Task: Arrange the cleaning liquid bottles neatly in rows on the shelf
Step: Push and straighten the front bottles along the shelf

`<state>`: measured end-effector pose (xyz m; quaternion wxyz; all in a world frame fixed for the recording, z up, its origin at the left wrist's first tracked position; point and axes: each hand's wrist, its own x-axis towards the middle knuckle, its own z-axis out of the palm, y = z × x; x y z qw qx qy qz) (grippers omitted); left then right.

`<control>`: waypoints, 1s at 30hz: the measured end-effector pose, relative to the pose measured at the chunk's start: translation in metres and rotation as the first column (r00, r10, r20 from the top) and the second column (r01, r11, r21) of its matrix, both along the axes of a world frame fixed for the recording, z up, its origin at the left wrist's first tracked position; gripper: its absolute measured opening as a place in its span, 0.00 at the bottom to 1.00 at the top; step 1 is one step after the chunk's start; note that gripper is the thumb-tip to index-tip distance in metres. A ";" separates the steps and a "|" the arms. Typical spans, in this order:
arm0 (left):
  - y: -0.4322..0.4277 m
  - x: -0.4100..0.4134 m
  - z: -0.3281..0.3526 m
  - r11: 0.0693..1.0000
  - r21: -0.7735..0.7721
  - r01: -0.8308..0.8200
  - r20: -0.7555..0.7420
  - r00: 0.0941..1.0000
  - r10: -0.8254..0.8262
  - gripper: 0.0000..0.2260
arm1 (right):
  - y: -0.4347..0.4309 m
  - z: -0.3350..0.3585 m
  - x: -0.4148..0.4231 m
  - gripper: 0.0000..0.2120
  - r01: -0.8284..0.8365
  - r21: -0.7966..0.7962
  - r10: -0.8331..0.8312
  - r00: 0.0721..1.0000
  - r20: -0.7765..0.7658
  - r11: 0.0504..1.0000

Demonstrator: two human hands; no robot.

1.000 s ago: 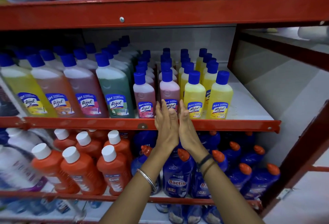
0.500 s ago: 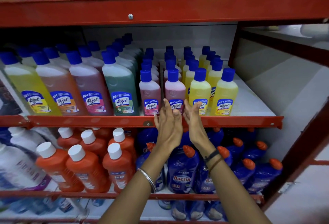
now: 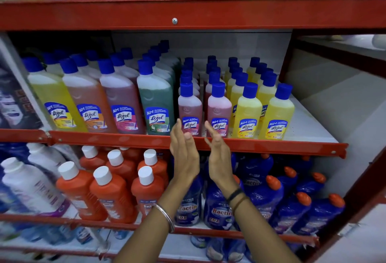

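The red metal shelf [image 3: 271,147] carries rows of small blue-capped pink bottles [image 3: 189,108] and yellow bottles [image 3: 247,112] just beyond the fingers; the left hand [image 3: 183,154] and right hand [image 3: 219,154] hover before its edge, flat, palms facing, empty

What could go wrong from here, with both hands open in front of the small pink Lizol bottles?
1. The left hand and right hand hold nothing; pushing the front pink Lizol bottle off-centre could tip it into the tightly packed row behind.
2. The front yellow Lizol bottle stands close beside the pink rows; a sideways nudge may skew it.
3. The bottles stand near the shelf's red front edge, so pulling one forward risks a fall.
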<state>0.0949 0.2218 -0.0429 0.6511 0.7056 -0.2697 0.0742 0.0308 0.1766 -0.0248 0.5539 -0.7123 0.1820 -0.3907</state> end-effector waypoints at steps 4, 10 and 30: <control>0.006 0.017 0.005 0.994 0.110 0.020 -0.014 1.000 -0.018 0.47 | 0.004 0.002 0.021 0.56 -0.062 0.029 0.066 0.985 -0.159 0.998; 0.013 0.022 0.006 0.986 0.147 0.077 0.004 0.997 -0.079 0.48 | 0.002 -0.011 0.035 0.53 0.021 0.109 -0.008 0.993 -0.120 0.994; 0.068 0.088 0.015 0.979 0.185 0.084 -0.034 0.996 -0.079 0.41 | 0.065 -0.004 0.104 0.59 0.076 0.090 -0.067 0.993 -0.100 0.993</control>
